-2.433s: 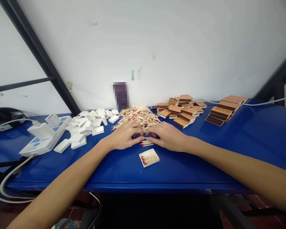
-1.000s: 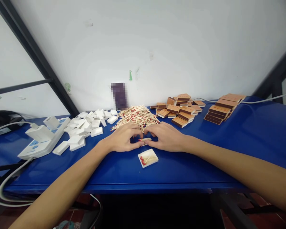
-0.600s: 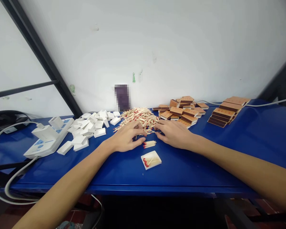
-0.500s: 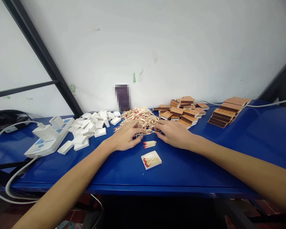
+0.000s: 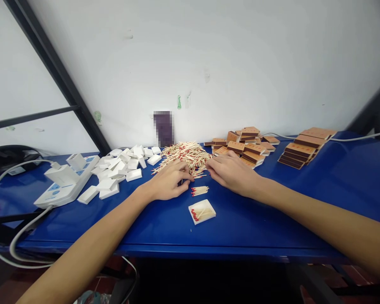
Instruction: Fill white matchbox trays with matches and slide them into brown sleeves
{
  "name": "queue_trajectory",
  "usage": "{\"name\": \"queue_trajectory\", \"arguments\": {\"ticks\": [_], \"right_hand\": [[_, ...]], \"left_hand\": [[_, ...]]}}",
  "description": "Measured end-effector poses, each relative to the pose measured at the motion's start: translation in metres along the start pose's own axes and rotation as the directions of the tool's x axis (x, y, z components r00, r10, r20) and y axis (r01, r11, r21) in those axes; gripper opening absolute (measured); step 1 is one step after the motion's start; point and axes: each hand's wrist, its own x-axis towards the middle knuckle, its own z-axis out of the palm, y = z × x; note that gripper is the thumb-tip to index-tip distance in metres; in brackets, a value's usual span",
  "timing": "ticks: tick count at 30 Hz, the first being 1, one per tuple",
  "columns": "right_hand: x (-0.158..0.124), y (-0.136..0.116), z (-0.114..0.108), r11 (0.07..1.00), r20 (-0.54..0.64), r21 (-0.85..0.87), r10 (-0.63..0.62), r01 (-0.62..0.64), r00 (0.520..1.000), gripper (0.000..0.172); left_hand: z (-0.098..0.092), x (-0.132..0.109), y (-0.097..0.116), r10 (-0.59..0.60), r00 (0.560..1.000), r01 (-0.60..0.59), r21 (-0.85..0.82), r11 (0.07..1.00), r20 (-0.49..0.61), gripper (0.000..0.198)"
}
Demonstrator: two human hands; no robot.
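At the front edge of a heap of loose red-tipped matches (image 5: 191, 153), my left hand (image 5: 172, 180) rests with thumb and index finger bent towards each other. A few stray matches (image 5: 200, 176) lie just off its fingertips; whether any are gripped is hidden. Opposite it, my right hand (image 5: 232, 173) has curled fingers drawn together by the heap's right side, and what they hold, if anything, does not show. Below the hands lies a small row of matches (image 5: 200, 191), heads to the left. Nearer still sits a white matchbox tray (image 5: 210, 207) holding several matches.
White empty matchbox trays (image 5: 120, 166) are piled on the left, beside a power strip (image 5: 66, 181) with plugs and cables. Brown matchbox sleeves (image 5: 250, 147) lie behind my right hand, with a stacked group of matchboxes (image 5: 300, 147) farther right. A wall (image 5: 240, 63) closes off the blue table (image 5: 256, 223).
My right hand has shifted slightly, its fingers more raised and bunched. The left index finger has moved a little right and down towards the stray matches. The tray and small row stay put.
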Motion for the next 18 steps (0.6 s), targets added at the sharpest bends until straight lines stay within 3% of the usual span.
{"name": "queue_trajectory", "arguments": {"ticks": [5, 8, 14, 18], "right_hand": [[-0.0012, 0.0014, 0.0026, 0.984, -0.158, 0.166, -0.043, 0.070, 0.987, 0.023], [-0.0019, -0.0007, 0.0066, 0.960, -0.201, 0.278, 0.022, 0.035, 0.979, 0.021], [-0.0034, -0.0056, 0.0070, 0.911, -0.131, 0.408, 0.126, -0.063, 0.983, 0.020], [-0.0026, -0.0050, 0.0073, 0.903, -0.072, 0.424, 0.109, -0.069, 0.991, 0.021]], "left_hand": [[0.0002, -0.0002, -0.0015, -0.009, 1.000, 0.009, 0.042, 0.999, -0.004, 0.030], [0.0007, -0.0002, -0.0025, -0.013, 1.000, 0.013, 0.035, 0.999, -0.003, 0.028], [0.0021, 0.0007, -0.0031, -0.009, 1.000, 0.009, 0.005, 1.000, -0.023, 0.020], [0.0027, 0.0004, -0.0051, -0.002, 1.000, 0.002, 0.013, 1.000, -0.020, 0.015]]}}
